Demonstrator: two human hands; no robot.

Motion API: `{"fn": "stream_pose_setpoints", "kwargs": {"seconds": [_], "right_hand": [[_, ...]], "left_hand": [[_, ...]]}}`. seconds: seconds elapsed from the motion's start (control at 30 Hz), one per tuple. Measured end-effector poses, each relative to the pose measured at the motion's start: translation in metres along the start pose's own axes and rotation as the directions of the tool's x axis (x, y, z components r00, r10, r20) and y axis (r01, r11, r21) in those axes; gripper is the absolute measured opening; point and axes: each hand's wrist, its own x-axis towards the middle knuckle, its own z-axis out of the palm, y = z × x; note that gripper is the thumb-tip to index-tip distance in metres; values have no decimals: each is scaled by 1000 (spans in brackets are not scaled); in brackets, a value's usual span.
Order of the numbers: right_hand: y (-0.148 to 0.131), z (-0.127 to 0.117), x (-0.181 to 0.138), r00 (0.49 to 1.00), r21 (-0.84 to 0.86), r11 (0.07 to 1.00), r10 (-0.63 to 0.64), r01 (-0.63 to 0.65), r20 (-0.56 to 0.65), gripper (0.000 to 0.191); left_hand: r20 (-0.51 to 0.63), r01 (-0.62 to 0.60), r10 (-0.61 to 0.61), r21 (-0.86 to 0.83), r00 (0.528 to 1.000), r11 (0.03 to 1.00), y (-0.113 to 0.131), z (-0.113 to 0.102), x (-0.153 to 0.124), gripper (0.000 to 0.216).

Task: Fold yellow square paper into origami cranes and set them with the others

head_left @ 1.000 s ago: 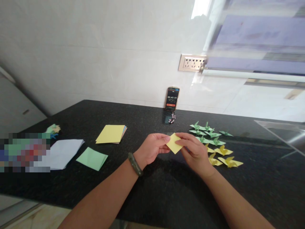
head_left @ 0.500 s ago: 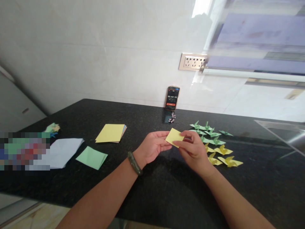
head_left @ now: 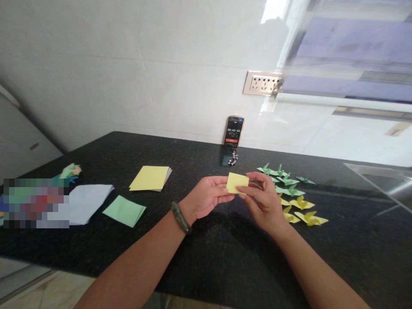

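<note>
A small folded yellow paper (head_left: 236, 183) is held above the black counter (head_left: 225, 257) between both hands. My left hand (head_left: 207, 197) pinches its left edge, and a dark bangle sits on that wrist. My right hand (head_left: 264, 202) grips its right side with curled fingers. Just right of my right hand lie several folded paper cranes, green ones (head_left: 280, 179) at the back and yellow ones (head_left: 302, 211) in front.
A stack of square sheets with yellow on top (head_left: 150, 178) lies to the left, with a folded green sheet (head_left: 124, 210) and white paper (head_left: 86, 202) further left. A phone showing a timer (head_left: 233, 132) leans on the wall. A sink edge (head_left: 383, 180) is at right.
The yellow paper has been turned from a diamond-like tilt to nearly square-on and lifted slightly. Both hands kept hold of it and shifted a little upward.
</note>
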Motion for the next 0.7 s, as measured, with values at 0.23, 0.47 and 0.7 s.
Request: {"fn": "stream_pose_setpoints", "kwargs": {"seconds": [0.23, 0.47, 0.7], "right_hand": [[3, -1, 2, 996, 33, 995, 91, -90, -18, 11], [1, 8, -3, 933, 153, 927, 354, -342, -59, 11], [-4, 8, -1, 910, 123, 915, 397, -383, -117, 12]], "left_hand": [[11, -3, 2, 80, 1000, 997, 3, 3, -1, 35], [-5, -38, 39, 166, 999, 985, -2, 5, 0, 35], [-18, -27, 31, 195, 999, 981, 0, 10, -1, 35]]}}
